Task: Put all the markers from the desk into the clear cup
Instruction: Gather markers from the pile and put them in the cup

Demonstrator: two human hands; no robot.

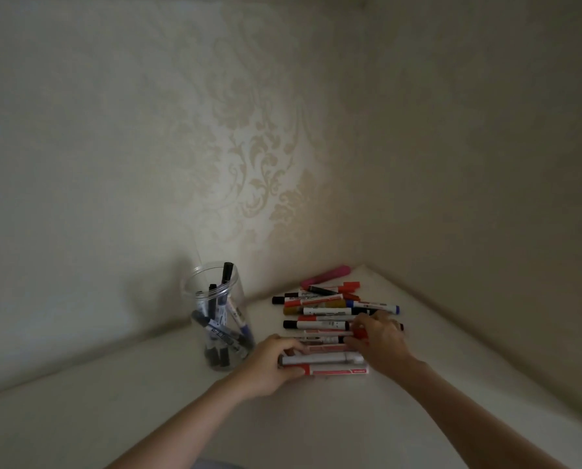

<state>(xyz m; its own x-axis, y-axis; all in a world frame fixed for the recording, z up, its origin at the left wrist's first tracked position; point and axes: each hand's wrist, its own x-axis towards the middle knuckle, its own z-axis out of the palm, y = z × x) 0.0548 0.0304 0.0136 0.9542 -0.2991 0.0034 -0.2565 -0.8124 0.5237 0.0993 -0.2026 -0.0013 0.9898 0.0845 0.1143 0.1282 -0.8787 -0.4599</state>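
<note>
Clear cup (215,319) holds several markers upright | marker pile (330,319) beside it on desk (147,401) | left hand (269,363) and right hand (381,340) pinch opposite ends of the nearest markers

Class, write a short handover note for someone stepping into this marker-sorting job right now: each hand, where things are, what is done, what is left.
Left hand: fingers curled on the left ends of the nearest markers on the desk.
Right hand: curled over the right ends of the same bunch; nothing lifted.
Cup: upright, left of the pile, already holding several dark markers.
Done: part of the set is in the cup.
Left: the whole pile, back to the pink marker near the wall corner.
</note>
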